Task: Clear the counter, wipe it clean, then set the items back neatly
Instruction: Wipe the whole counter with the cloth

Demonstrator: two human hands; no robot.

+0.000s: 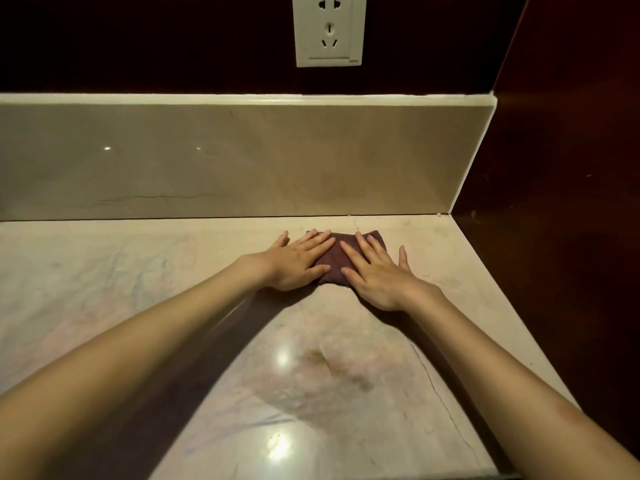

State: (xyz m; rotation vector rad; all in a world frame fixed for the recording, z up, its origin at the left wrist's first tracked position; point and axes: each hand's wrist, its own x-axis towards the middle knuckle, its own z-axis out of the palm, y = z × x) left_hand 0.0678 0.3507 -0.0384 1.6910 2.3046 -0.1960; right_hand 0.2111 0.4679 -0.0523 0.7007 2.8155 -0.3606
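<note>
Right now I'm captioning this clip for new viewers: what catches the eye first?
Two hands, the left hand and right hand, press flat on a dark folded cloth near the marble counter's back right corner. Above, a white wall socket stands out against the dark wall.

dark brown folded cloth flat on marble counter, near back right corner.

A white wall socket sits on the dark wall above the beige backsplash.
</note>
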